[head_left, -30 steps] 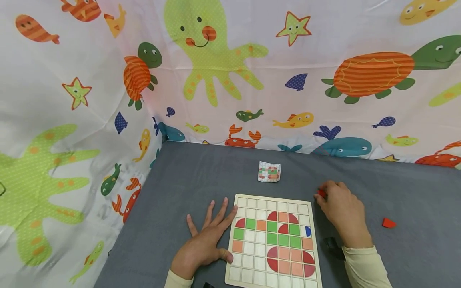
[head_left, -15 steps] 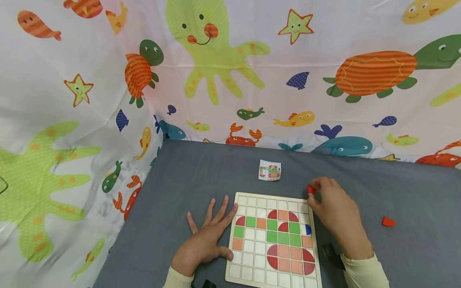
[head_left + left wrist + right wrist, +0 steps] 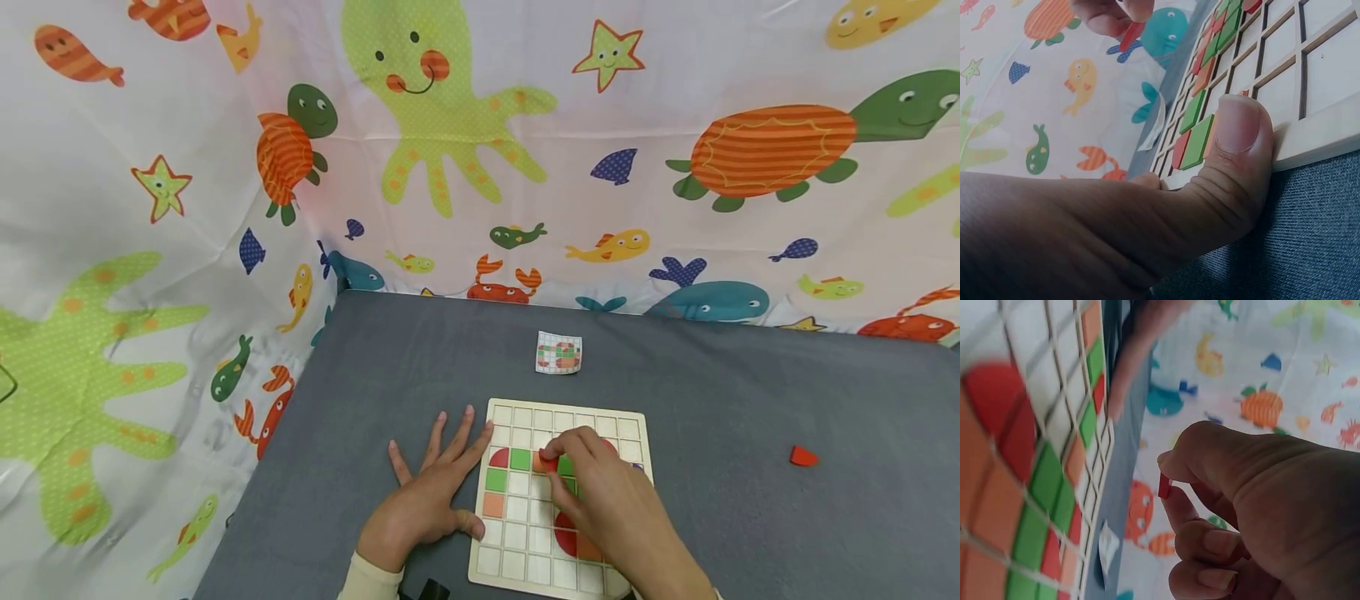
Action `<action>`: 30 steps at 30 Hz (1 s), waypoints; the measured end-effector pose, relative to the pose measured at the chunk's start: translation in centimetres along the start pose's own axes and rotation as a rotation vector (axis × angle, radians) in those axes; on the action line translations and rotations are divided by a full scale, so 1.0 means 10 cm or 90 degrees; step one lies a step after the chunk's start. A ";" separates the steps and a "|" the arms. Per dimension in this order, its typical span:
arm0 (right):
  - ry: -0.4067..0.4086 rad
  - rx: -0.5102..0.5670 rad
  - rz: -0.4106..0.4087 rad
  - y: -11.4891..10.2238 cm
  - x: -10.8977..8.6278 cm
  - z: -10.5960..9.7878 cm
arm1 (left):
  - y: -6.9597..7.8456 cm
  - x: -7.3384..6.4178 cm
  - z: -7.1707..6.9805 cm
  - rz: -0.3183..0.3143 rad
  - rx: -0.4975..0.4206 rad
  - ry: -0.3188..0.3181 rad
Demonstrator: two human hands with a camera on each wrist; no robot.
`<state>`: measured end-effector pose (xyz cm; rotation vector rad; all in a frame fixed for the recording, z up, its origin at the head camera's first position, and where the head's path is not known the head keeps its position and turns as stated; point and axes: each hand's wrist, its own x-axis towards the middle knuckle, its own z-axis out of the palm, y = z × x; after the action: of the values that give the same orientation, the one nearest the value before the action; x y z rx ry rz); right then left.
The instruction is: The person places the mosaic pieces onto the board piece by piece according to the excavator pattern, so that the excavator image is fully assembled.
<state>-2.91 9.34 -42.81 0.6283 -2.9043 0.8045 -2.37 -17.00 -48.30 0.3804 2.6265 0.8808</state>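
Note:
A wooden grid board (image 3: 517,534) lies on the grey cloth with red, green and orange tiles in many of its cells. Along its left edge my left hand (image 3: 429,510) lies flat, fingers spread, with the thumb (image 3: 1241,128) against the rim. Over the board, my right hand (image 3: 611,504) pinches a small red tile (image 3: 1164,485) between thumb and index finger, held raised above the grid in the right wrist view. From the head, the tile overlaps the orange and green row, and this hand hides much of the board's right half.
A small printed card (image 3: 558,352) with a coloured grid pattern lies behind the board. To the right, a loose red piece (image 3: 804,456) sits on the grey cloth (image 3: 720,400). A white curtain (image 3: 450,250) with sea animals closes off the back and left.
With the red tile pinched, my right hand has moved left from beyond the board's upper right corner to over its middle. My left hand has stayed at the left edge.

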 end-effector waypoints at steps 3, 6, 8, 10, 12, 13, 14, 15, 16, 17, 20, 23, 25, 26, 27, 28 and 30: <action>-0.015 0.010 -0.021 -0.09 -0.06 0.06 | -0.04 0.02 0.04 -0.003 0.009 0.000; -0.029 0.025 -0.042 -0.16 -0.11 0.11 | -0.02 0.00 0.02 -0.008 0.007 -0.005; -0.039 0.035 -0.051 -0.20 -0.14 0.14 | 0.00 0.00 0.00 -0.008 0.004 -0.006; -0.057 0.041 -0.052 -0.24 -0.17 0.17 | -0.01 0.00 0.01 -0.004 0.003 -0.004; -0.076 0.050 -0.058 -0.27 -0.19 0.20 | 0.00 0.00 0.00 -0.004 0.002 -0.004; -0.086 0.051 -0.063 -0.28 -0.20 0.21 | 0.00 0.00 0.00 -0.005 0.001 -0.004; -0.094 0.053 -0.070 -0.29 -0.22 0.23 | 0.00 0.00 0.00 -0.004 0.000 -0.003; -0.097 0.054 -0.080 -0.30 -0.23 0.25 | 0.00 0.01 0.01 -0.006 -0.001 -0.002; -0.098 0.054 -0.092 -0.31 -0.24 0.27 | 0.00 0.00 0.01 -0.007 -0.002 -0.001; -0.103 0.055 -0.101 -0.32 -0.25 0.30 | 0.01 0.00 0.01 -0.012 -0.003 -0.002; -0.115 0.043 -0.119 -0.35 -0.28 0.36 | -0.06 0.02 0.06 -0.009 0.006 0.005; -0.155 0.040 -0.110 -0.38 -0.30 0.40 | -0.05 0.02 0.05 -0.004 0.007 0.009; -0.172 0.033 -0.105 -0.40 -0.31 0.43 | -0.04 0.01 0.03 0.001 0.002 0.010; -0.178 0.030 -0.100 -0.41 -0.31 0.44 | -0.04 0.01 0.03 0.007 0.000 0.012; -0.175 0.023 -0.102 -0.41 -0.32 0.46 | -0.02 0.00 0.02 0.008 -0.002 0.013; -0.173 0.015 -0.104 -0.42 -0.32 0.48 | -0.02 0.00 0.02 0.007 -0.004 0.012; -0.156 -0.006 -0.117 -0.43 -0.33 0.50 | -0.04 0.00 0.04 0.009 -0.003 0.015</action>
<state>2.06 4.67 -45.65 1.0443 -2.9980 0.7374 -2.30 -17.08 -48.81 0.3905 2.6458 0.9009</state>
